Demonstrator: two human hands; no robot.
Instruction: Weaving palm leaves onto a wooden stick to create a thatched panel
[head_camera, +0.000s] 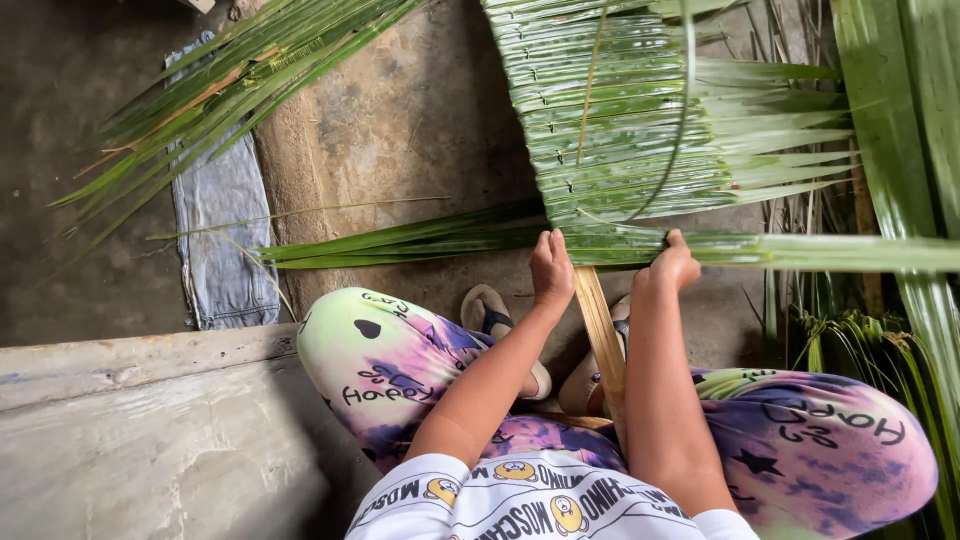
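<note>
A panel of green palm leaves stitched side by side lies on the ground in front of me. A pale wooden stick runs from between my knees up under it. My left hand and my right hand both pinch a long green palm leaf that lies across the stick at the panel's near edge. The leaf stretches out to both sides. A thin leaf rib curves over the panel.
Loose palm fronds lie at the upper left over a blue denim cloth. More leaves hang at the right. A concrete ledge is at my left. My feet wear sandals on the dirt floor.
</note>
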